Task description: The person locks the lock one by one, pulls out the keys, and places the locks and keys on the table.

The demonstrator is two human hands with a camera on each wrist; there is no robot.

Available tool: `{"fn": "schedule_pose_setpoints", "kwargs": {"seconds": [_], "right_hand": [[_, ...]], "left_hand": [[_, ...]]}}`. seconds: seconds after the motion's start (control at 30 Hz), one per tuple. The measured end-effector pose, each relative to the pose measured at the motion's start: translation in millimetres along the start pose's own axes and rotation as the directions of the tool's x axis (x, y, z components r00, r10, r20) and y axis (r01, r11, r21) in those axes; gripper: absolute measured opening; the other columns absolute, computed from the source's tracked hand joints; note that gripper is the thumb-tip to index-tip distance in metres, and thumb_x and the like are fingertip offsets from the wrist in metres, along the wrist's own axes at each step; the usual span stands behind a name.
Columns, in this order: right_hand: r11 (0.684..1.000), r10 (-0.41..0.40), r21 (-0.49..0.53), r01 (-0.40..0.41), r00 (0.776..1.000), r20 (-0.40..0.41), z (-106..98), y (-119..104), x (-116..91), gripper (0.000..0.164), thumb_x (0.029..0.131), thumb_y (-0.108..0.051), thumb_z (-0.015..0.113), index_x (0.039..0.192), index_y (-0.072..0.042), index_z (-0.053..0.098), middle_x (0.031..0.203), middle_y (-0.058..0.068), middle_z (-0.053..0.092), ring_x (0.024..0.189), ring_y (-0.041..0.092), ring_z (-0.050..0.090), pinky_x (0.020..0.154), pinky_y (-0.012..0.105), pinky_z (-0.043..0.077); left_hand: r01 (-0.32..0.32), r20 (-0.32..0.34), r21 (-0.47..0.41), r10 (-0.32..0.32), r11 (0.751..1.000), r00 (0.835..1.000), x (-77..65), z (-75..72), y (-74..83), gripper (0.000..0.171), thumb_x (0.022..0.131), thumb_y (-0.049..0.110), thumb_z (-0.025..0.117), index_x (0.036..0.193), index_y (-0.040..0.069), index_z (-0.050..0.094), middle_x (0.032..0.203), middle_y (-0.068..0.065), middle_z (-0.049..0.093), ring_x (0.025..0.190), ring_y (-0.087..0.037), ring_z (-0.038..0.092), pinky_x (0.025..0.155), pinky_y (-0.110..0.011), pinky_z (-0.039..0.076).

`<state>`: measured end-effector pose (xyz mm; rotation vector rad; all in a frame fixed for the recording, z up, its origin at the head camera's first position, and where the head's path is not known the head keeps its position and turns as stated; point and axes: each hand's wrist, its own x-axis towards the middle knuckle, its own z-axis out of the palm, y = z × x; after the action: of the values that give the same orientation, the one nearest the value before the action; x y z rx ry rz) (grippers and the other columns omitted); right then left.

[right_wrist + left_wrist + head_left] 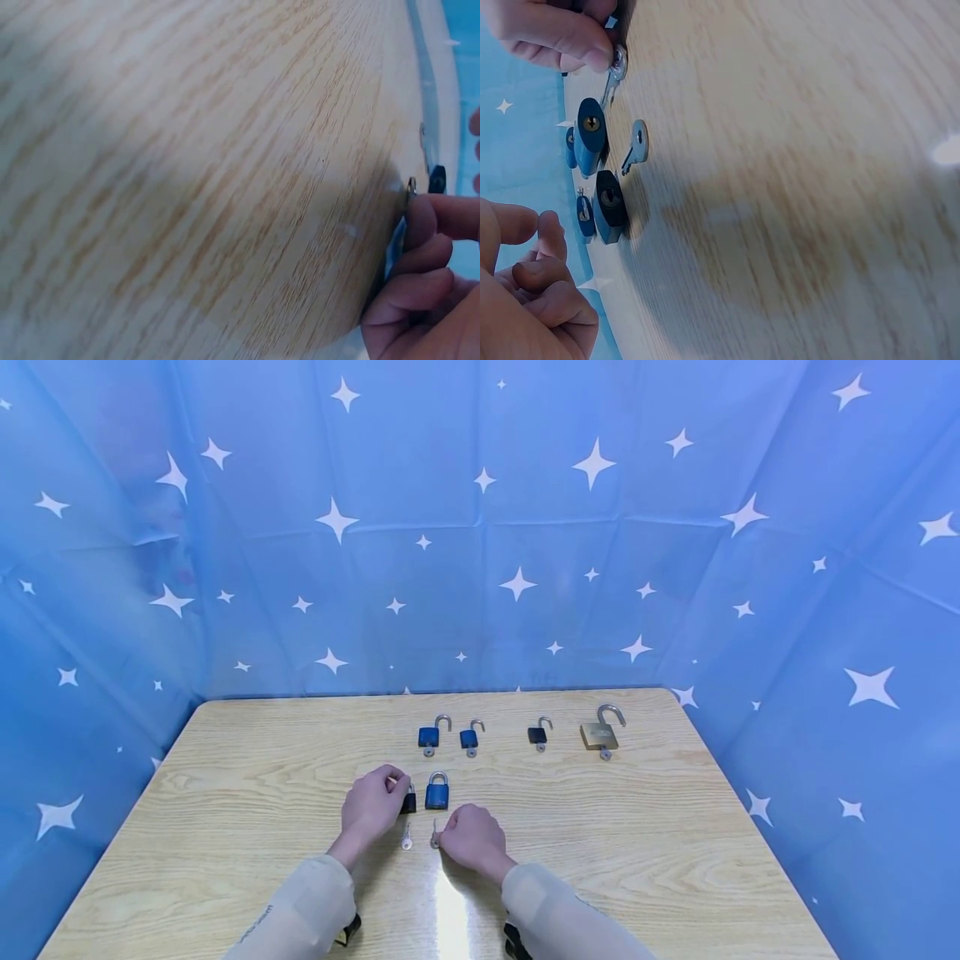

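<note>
My right hand pinches a small silver key by its bow, the blade pointing toward the closed blue padlock. To the left stands a closed black padlock, its keyhole facing me. My left hand hovers beside that black padlock, thumb and index tips close together and the other fingers loosely curled, with nothing between them. A second silver key lies on the table in front of the black padlock. In the right wrist view, my right fingers hide most of the blue padlock.
Along the back of the wooden table lie open padlocks with keys in them: two blue ones, a small black one and a large brass one. A blue curtain with white stars hangs behind the table.
</note>
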<state>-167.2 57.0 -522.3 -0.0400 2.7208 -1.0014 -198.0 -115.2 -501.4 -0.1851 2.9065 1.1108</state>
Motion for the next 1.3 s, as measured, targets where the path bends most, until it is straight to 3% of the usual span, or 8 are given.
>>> {"fn": "schedule_pose_setpoints", "kwargs": {"seconds": [0.3, 0.5, 0.73, 0.93, 1.3], "right_hand": [[0.999, -0.031, 0.030, 0.031, 1.000, -0.003, -4, 2, -3, 0.035, 0.081, -0.026, 0.069, 0.051, -0.020, 0.051, 0.051, -0.009, 0.048, 0.050, 0.010, 0.046, 0.047, 0.026, 0.035], [0.996, -0.058, 0.063, 0.058, 0.998, 0.001, -16, 1, -9, 0.026, 0.084, -0.023, 0.069, 0.060, -0.016, 0.060, 0.063, -0.006, 0.059, 0.058, 0.011, 0.053, 0.054, 0.027, 0.041], [0.993, -0.070, 0.094, 0.070, 0.998, -0.007, -35, 8, -12, 0.018, 0.085, -0.020, 0.067, 0.069, -0.013, 0.064, 0.067, -0.004, 0.062, 0.060, 0.012, 0.054, 0.058, 0.028, 0.043], [0.992, -0.030, 0.118, 0.032, 0.999, -0.018, -53, 17, -10, 0.017, 0.089, -0.020, 0.065, 0.074, -0.011, 0.065, 0.059, 0.001, 0.061, 0.049, 0.012, 0.054, 0.054, 0.029, 0.043], [0.993, 0.021, 0.114, -0.017, 0.999, -0.039, -70, 29, -6, 0.017, 0.091, -0.022, 0.065, 0.080, -0.010, 0.067, 0.064, 0.000, 0.062, 0.051, 0.013, 0.054, 0.054, 0.029, 0.044]], "left_hand": [[0.006, 0.005, -0.016, -0.005, 1.000, 1.000, 0.7, 0.6, 2.2, 0.023, 0.095, 0.032, 0.057, 0.104, 0.015, 0.070, 0.075, 0.002, 0.061, 0.058, -0.014, 0.051, 0.052, -0.028, 0.036], [0.014, 0.012, -0.022, -0.014, 1.000, 1.000, 1.3, 1.2, 4.2, 0.022, 0.096, 0.032, 0.057, 0.104, 0.015, 0.070, 0.075, 0.002, 0.060, 0.057, -0.014, 0.051, 0.051, -0.028, 0.037], [0.002, 0.012, -0.011, -0.002, 1.000, 1.000, 4.3, -0.9, 5.9, 0.023, 0.096, 0.031, 0.057, 0.104, 0.014, 0.070, 0.075, 0.001, 0.062, 0.055, -0.013, 0.052, 0.051, -0.028, 0.037], [0.000, 0.012, -0.003, 0.001, 1.000, 1.000, 8.0, -2.6, 8.5, 0.023, 0.096, 0.031, 0.056, 0.104, 0.014, 0.069, 0.079, 0.000, 0.064, 0.059, -0.014, 0.053, 0.053, -0.028, 0.038], [-0.036, 0.016, 0.018, 0.036, 0.999, 0.999, 21.5, -1.3, 17.4, 0.025, 0.097, 0.032, 0.055, 0.107, 0.013, 0.068, 0.085, -0.001, 0.068, 0.062, -0.014, 0.056, 0.053, -0.028, 0.041]]}}
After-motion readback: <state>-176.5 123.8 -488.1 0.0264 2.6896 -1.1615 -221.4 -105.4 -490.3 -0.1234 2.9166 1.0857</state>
